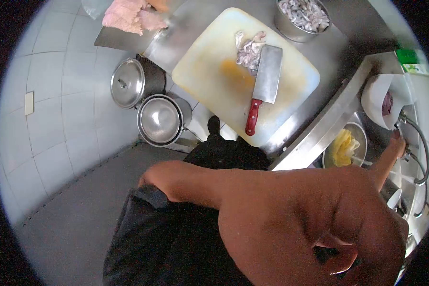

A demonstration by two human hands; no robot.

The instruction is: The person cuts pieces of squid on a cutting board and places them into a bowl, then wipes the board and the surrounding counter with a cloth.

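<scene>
My left hand [310, 224] fills the lower right, very close to the camera. Its fingers are curled round a small dark gap; anything inside is hidden. Beyond it, my right hand [394, 143] reaches to the tap [401, 125], just below a white bowl [377, 102] with dark red contents. Its fingers are too small to read. A cleaver [269, 74] with a red handle lies on the pale cutting board [200, 62], beside pieces of squid-like seafood [248, 52]. Yellow items [344, 148] sit in a metal bowl [360, 133] in the sink.
A metal pot [280, 26] of similar seafood stands at the top. Pink cloth [124, 16] lies at the counter's upper left. Two lidded or covered metal pots [127, 83] [160, 120] are below the counter on the left, near a tiled wall [47, 119].
</scene>
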